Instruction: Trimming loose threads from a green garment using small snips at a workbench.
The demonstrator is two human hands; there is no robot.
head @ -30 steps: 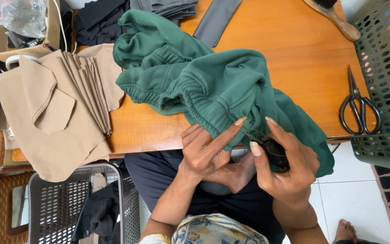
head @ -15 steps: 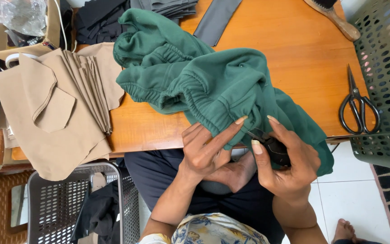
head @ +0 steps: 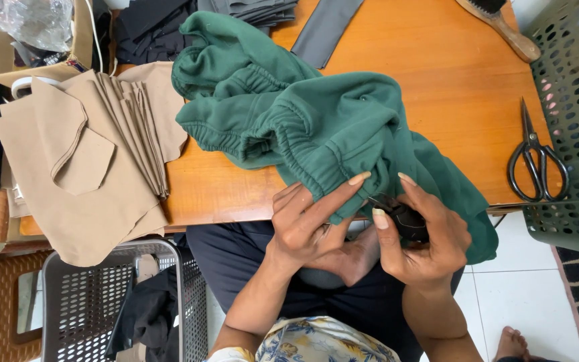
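Note:
A dark green fleece garment (head: 289, 114) with an elastic waistband lies bunched on the orange wooden table (head: 437, 74) and hangs over its near edge. My left hand (head: 309, 224) pinches the waistband edge between thumb and forefinger. My right hand (head: 420, 234) grips the same cloth just to the right, and holds a small black tool (head: 407, 220) against it. Both hands are below the table edge, over my lap.
A stack of tan cut fabric pieces (head: 82, 161) lies at the table's left. Black scissors (head: 536, 157) rest at the right edge beside a green perforated basket (head: 574, 114). A grey basket (head: 108, 302) with dark cloth stands at lower left. A brush (head: 500, 23) lies at the far right.
Both hands hold nearly the same place; the fingers of my right hand have shifted slightly on the cloth.

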